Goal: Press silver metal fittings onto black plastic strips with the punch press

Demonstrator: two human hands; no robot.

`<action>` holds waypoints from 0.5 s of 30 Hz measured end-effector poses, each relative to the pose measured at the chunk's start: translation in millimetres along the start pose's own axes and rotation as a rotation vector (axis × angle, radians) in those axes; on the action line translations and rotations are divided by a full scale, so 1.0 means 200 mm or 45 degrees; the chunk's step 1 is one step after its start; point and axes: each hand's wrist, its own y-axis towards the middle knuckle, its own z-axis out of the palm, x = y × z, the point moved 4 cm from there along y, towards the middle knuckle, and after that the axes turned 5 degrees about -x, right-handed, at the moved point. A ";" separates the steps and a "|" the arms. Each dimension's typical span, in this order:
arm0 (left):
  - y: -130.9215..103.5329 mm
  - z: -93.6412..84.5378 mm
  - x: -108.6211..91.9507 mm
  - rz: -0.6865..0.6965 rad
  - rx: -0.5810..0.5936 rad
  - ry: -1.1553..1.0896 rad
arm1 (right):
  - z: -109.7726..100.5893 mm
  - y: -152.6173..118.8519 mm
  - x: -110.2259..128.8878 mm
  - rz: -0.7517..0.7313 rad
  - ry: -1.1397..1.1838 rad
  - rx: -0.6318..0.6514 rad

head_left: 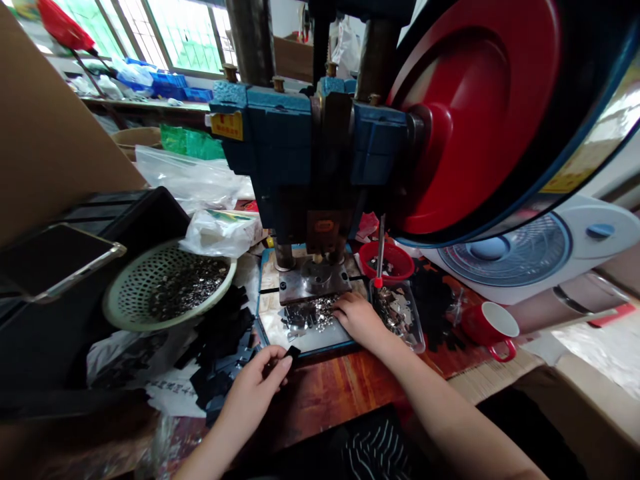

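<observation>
My left hand (263,373) pinches a small black piece (293,355) between thumb and fingers, in front of the press's base plate. On the plate (273,325), my right hand (357,317) reaches with bent fingers to a scatter of small shiny metal parts (323,315); whether it grips any is too small to tell. Just behind them is the steel die block (316,280) under the blue press (280,133). Many flat black pieces (220,360) are heaped left of the plate. A clear tray (400,310) of metal parts stands right of my right hand.
A pale green basket (117,300) of small metal parts and a phone (60,260) are at the left. Rightward are a red basket (367,250), a red mug (493,327), more black pieces (433,293) and a fan (510,247). A big red wheel (480,113) overhangs the right.
</observation>
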 end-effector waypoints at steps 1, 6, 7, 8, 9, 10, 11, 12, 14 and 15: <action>0.01 0.01 0.00 -0.044 0.003 -0.078 | 0.00 0.00 0.00 0.008 -0.005 -0.013; 0.03 0.03 -0.01 -0.106 0.008 -0.240 | 0.02 0.00 -0.01 0.001 -0.048 -0.064; 0.03 0.03 -0.01 -0.113 0.007 -0.261 | 0.02 0.00 -0.01 -0.004 -0.061 -0.067; 0.03 0.03 -0.01 -0.123 0.003 -0.285 | 0.03 0.00 -0.01 -0.008 -0.074 -0.071; 0.02 0.03 -0.01 -0.137 -0.002 -0.308 | 0.03 0.00 -0.01 -0.010 -0.084 -0.074; 0.02 0.03 -0.02 -0.153 -0.006 -0.329 | 0.03 0.00 -0.01 -0.008 -0.089 -0.077; 0.02 0.03 -0.02 -0.172 -0.011 -0.349 | 0.03 0.00 -0.02 0.002 -0.084 -0.081; 0.02 0.03 -0.02 -0.192 -0.014 -0.367 | 0.03 0.00 -0.02 0.020 -0.070 -0.087; 0.01 0.02 -0.03 -0.235 -0.030 -0.395 | 0.02 0.00 -0.05 0.069 -0.028 -0.101; 0.00 0.01 -0.03 -0.253 -0.039 -0.406 | 0.01 0.00 -0.06 0.091 -0.010 -0.106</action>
